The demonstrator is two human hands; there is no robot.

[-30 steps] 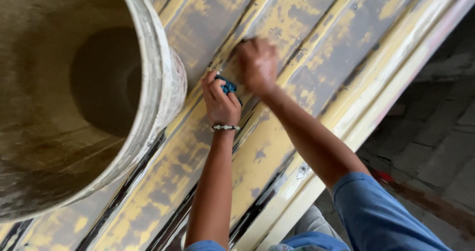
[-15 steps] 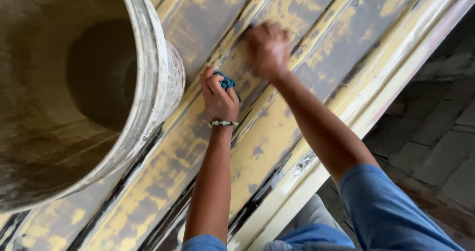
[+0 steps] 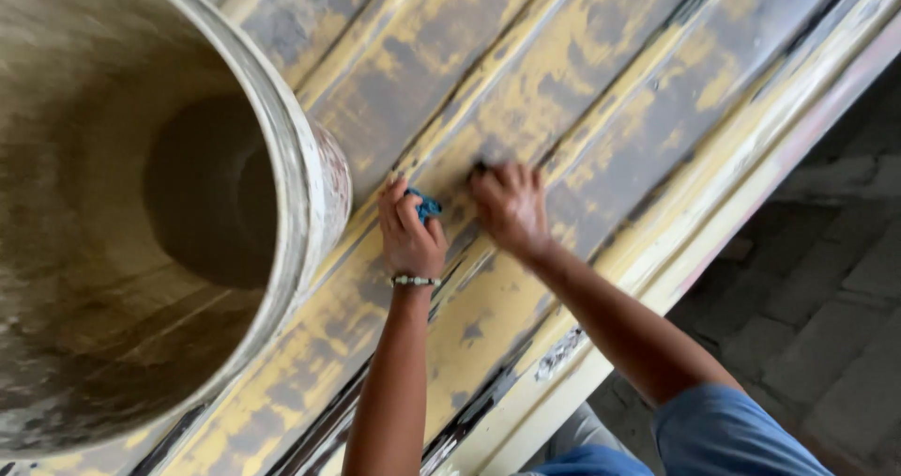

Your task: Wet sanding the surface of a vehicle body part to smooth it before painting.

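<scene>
left hand (image 3: 410, 235) lies palm-down on the ribbed panel (image 3: 601, 82), fingers curled shut around a small blue object (image 3: 427, 204) that pokes out past the fingertips; what the blue thing is cannot be told, too little shows. a beaded bracelet (image 3: 415, 281) sits on the left wrist. right hand (image 3: 511, 206) is just beside the left, to its right and slightly higher on the panel, knuckles up, fingers bent down against the surface; it is motion-blurred, a dark bit (image 3: 481, 166) shows at the fingertips, so it is closed or pressing but whether it actually grips something cannot be told. the two hands are near each other but apart, a raised rib of the panel between them.

panel is flat, ribbed, running diagonally through the view, covered in worn yellow paint with big grey patches where the paint is gone, dark gaps along some ribs. its pale edge rail (image 3: 751, 166) runs along the right side. a large round drum (image 3: 141, 204) with an open mouth stands at the left, dirty beige inside, dark hole deep in it, its rim just beside the left hand, not touching. blue sleeve (image 3: 732, 434) covers the right upper arm at bottom right. grey paved floor (image 3: 826, 288) shows beyond the panel edge on the right.
</scene>
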